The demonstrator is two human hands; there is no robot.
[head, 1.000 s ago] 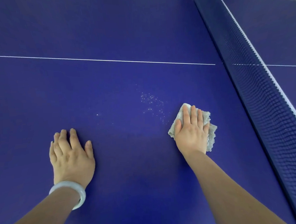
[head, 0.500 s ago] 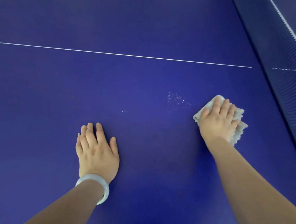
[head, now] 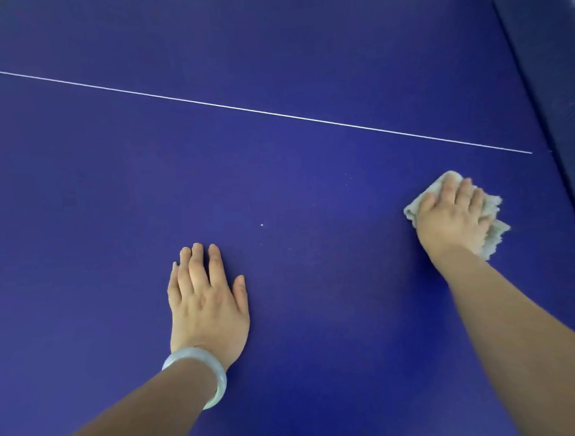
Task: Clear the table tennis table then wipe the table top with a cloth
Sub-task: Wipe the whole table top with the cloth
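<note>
My right hand (head: 453, 222) lies flat on a pale grey cloth (head: 496, 235) and presses it onto the blue table tennis table top (head: 270, 52), near the net at the right. The cloth sticks out beyond the fingertips and the outer edge of the hand. My left hand (head: 207, 298) rests palm-down on the bare table, fingers straight, with a pale bracelet (head: 200, 359) on its wrist. A tiny white speck (head: 262, 225) sits on the surface between the two hands.
The dark blue net (head: 551, 70) runs along the right edge of the view. A thin white centre line (head: 254, 110) crosses the table from left to right, beyond both hands.
My right hand has slid the cloth to the right toward the net, across the patch of white specks, which no longer shows. The view has shifted left; the left hand stays planted.
</note>
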